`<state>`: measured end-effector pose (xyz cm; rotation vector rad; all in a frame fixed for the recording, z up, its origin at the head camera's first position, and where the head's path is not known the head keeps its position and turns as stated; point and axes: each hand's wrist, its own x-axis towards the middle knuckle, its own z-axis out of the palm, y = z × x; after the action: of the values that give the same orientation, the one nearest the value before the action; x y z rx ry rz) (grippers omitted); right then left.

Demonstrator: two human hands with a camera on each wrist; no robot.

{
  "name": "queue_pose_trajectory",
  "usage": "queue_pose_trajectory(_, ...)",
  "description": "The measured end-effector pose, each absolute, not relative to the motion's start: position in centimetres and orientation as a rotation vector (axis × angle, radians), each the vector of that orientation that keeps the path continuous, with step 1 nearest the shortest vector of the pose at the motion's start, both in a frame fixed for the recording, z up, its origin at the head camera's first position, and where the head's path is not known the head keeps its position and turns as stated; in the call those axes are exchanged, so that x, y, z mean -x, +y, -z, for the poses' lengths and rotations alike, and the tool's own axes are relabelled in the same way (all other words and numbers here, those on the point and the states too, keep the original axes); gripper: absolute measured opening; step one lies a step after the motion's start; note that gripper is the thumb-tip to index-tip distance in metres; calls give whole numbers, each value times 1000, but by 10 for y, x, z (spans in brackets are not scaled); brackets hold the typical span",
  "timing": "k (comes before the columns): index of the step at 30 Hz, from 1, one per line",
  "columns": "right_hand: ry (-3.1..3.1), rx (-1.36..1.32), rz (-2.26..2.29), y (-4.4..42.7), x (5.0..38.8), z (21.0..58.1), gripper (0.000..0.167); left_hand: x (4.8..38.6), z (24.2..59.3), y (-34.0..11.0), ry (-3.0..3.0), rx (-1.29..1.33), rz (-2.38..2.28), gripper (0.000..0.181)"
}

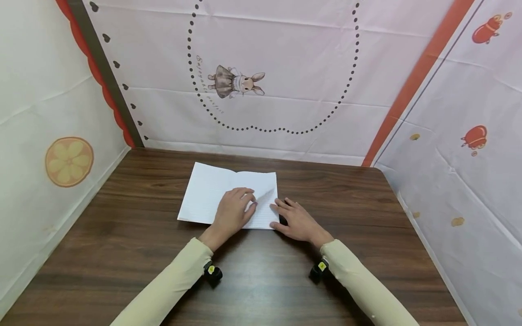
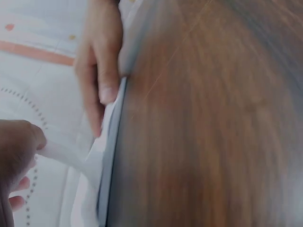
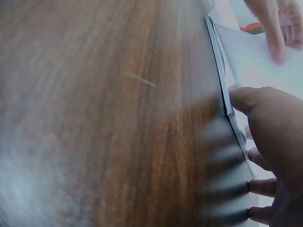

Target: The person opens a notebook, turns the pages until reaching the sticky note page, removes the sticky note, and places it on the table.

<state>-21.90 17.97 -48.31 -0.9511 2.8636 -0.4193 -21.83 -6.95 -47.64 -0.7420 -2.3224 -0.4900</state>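
An open notebook [image 1: 208,188] with white lined pages lies on the brown table. My left hand [image 1: 234,208] is over its middle, and a raised page [image 1: 266,195] curves up from the right side to the fingers. In the left wrist view the left hand [image 2: 16,161] pinches that page [image 2: 66,158] between thumb and fingers. My right hand [image 1: 298,221] rests at the notebook's right edge, fingers spread and fairly straight. The right wrist view shows the right hand [image 3: 279,137] with its thumb touching the notebook's near edge; the left hand [image 3: 279,23] is blurred above the pages.
The wood-grain table [image 1: 134,253] spreads out around the notebook. Printed white cloth [image 1: 285,68] hangs behind the table, with more cloth on the left and right sides. Each sleeved wrist wears a small black camera [image 1: 213,273].
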Motion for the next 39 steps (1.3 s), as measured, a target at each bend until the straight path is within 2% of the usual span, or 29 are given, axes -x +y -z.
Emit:
queue_pose_trajectory(10, 2851, 961, 444, 180, 218, 483, 67, 211, 459, -123, -2302, 348, 629, 11)
queue_pose_trajectory(19, 2845, 945, 442, 180, 218, 483, 67, 197, 459, -166, -2437, 141, 651, 19)
queue_pose_trajectory(39, 2856, 949, 468, 180, 219, 485, 65, 178, 484, -200, -2801, 13, 470, 22)
